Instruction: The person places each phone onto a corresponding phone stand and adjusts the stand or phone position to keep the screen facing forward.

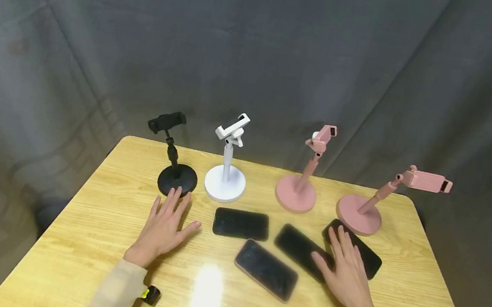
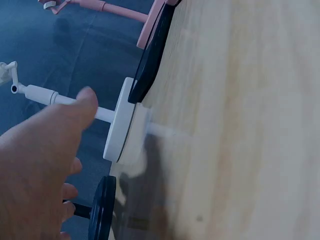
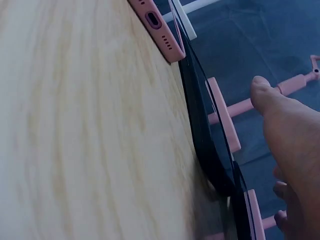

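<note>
My left hand (image 1: 162, 228) is spread with straight fingers, its fingertips close to the round base of a black phone stand (image 1: 177, 180). Nothing is in its grasp. My right hand (image 1: 346, 270), fingers extended, hovers over or touches a black phone (image 1: 370, 257) on the right; I cannot tell which. Its thumb lies over the end of another black phone (image 1: 301, 249). In the right wrist view a phone in a pink case (image 3: 159, 35) shows its charging port; the head view has this phone (image 1: 266, 270) lying at an angle. One more dark phone (image 1: 241, 224) lies flat between the hands.
Along the table's back edge stand a white phone stand (image 1: 225, 184) and two pink phone stands, one near the middle (image 1: 295, 195) and one at the right (image 1: 357, 215). A grey curtain (image 1: 258, 62) hangs behind the wooden table (image 1: 74, 255).
</note>
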Demonstrator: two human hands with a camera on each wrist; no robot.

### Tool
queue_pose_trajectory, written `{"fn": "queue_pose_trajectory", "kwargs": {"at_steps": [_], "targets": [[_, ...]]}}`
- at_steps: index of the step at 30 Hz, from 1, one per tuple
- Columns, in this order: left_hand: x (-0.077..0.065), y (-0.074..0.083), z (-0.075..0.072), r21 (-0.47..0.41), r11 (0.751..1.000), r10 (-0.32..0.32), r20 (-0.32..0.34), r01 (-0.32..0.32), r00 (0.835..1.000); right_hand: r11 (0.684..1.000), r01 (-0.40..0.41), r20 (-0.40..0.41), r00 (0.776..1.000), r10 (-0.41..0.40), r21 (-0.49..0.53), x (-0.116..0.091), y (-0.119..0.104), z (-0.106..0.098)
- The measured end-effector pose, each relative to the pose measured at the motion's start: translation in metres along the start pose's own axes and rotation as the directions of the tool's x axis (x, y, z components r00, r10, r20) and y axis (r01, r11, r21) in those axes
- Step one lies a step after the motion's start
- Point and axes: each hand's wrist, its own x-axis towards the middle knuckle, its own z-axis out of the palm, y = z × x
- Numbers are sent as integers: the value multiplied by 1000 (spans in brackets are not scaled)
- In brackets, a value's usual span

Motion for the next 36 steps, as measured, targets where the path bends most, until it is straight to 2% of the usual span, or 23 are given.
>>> {"fn": "queue_pose_trajectory", "kwargs": {"at_steps": [10, 22, 29, 36], "targets": [[20, -4, 5, 53, 998, 14, 46, -16, 999, 1000, 0, 3, 1000, 0, 30, 4, -5, 9], [31, -5, 6, 45, 999, -30, 93, 26, 995, 999, 26, 17, 1000, -27, 43, 12, -19, 14], [38, -4, 5, 68, 996, -63, 75, 58, 995, 997, 48, 26, 998, -50, 56, 19, -24, 15], [43, -6, 5, 75, 994, -93, 119, 84, 989, 992, 99, 22, 995, -101, 81, 23, -33, 20]]}}
